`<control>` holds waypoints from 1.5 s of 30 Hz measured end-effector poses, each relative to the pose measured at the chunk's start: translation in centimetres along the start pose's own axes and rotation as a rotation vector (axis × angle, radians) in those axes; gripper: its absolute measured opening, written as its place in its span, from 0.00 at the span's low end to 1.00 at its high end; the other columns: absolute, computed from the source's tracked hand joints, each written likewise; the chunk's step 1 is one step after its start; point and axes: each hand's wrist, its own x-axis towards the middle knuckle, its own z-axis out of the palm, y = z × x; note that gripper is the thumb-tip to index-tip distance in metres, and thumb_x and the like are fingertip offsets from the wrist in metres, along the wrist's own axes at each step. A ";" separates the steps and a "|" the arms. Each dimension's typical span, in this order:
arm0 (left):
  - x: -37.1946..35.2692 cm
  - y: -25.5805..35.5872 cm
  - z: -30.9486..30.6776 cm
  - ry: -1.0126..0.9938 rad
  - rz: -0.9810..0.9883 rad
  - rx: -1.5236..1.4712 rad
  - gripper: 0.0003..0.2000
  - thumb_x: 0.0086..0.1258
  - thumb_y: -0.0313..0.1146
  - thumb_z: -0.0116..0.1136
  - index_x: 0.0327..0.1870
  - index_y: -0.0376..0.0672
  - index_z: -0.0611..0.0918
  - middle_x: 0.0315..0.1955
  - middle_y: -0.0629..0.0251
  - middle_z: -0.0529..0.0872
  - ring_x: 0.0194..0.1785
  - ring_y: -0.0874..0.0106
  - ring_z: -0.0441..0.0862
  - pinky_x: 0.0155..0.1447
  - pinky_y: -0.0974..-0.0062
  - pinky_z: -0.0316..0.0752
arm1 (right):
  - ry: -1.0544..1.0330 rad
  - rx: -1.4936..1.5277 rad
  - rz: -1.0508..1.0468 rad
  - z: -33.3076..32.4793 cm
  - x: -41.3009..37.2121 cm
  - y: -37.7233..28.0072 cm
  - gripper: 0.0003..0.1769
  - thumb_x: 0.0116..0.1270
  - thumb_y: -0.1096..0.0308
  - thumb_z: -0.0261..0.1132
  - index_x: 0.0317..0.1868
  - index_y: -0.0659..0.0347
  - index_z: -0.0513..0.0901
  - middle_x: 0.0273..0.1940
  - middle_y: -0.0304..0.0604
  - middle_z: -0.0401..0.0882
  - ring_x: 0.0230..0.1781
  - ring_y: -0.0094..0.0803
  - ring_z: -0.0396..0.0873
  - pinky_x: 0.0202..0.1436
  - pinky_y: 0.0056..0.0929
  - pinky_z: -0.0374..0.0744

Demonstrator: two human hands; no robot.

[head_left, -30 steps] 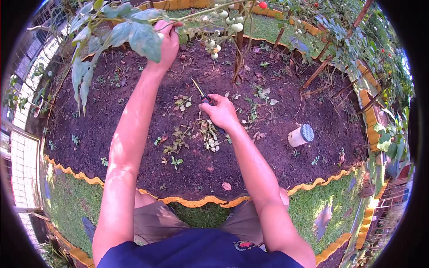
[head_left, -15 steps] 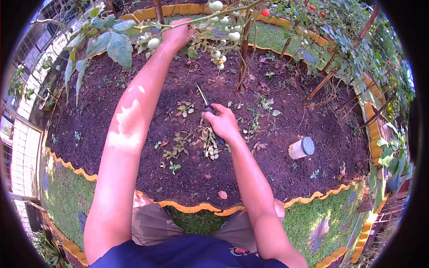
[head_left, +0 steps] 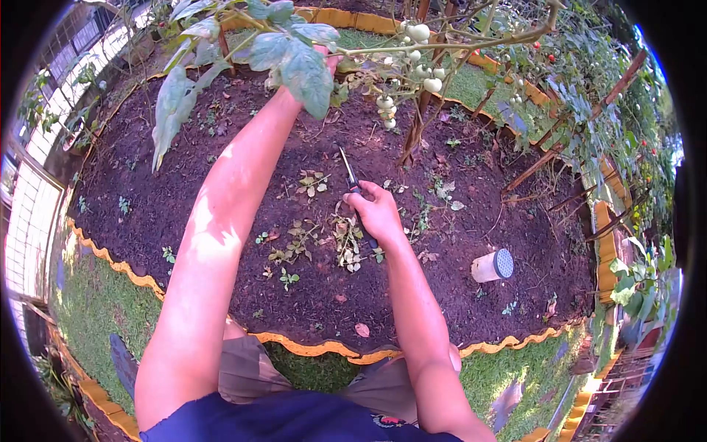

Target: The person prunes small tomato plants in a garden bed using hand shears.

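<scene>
Right hand [head_left: 379, 215] gripping bladed tool [head_left: 350, 174], left hand [head_left: 329, 62] behind leaf [head_left: 300, 65], grip unclear; emblem [head_left: 387, 421] unreadable

My right fingers [head_left: 377, 200] hold the tool [head_left: 353, 180]. Beyond it, a leaf [head_left: 300, 70] partly hides my left fingers [head_left: 331, 62]. Green tomatoes [head_left: 432, 85] hang beyond the tool's right, wilted sprigs [head_left: 348, 247] lie beside it, a cup [head_left: 486, 268] to its right.

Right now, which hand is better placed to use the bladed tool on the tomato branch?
Probably the right hand: it grips the bladed tool, though low over the soil and would need raising. The left hand is up by the tomato branch, partly hidden by leaves.
</scene>
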 end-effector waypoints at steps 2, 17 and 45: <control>-0.5 -0.9 -1.2 -0.077 -0.019 -0.130 0.15 0.78 0.48 0.58 0.50 0.47 0.85 0.39 0.60 0.91 0.45 0.56 0.89 0.48 0.54 0.81 | -0.011 0.022 -0.030 0.3 0.7 0.3 0.37 0.57 0.53 0.74 0.64 0.68 0.83 0.46 0.48 0.91 0.47 0.33 0.87 0.56 0.32 0.80; 0.1 -2.7 2.4 0.158 0.157 0.236 0.18 0.84 0.50 0.44 0.57 0.47 0.77 0.35 0.50 0.89 0.46 0.51 0.89 0.43 0.48 0.83 | -0.092 0.167 -0.072 0.3 -0.1 -1.7 0.16 0.66 0.66 0.71 0.51 0.65 0.83 0.29 0.32 0.81 0.27 0.18 0.76 0.33 0.21 0.73; -6.6 -5.8 -2.2 0.067 0.097 -0.224 0.12 0.79 0.39 0.52 0.50 0.41 0.83 0.36 0.47 0.89 0.43 0.46 0.88 0.45 0.50 0.82 | -0.502 0.880 0.049 5.0 6.9 -10.4 0.25 0.76 0.45 0.60 0.54 0.61 0.79 0.36 0.48 0.87 0.30 0.36 0.87 0.36 0.42 0.89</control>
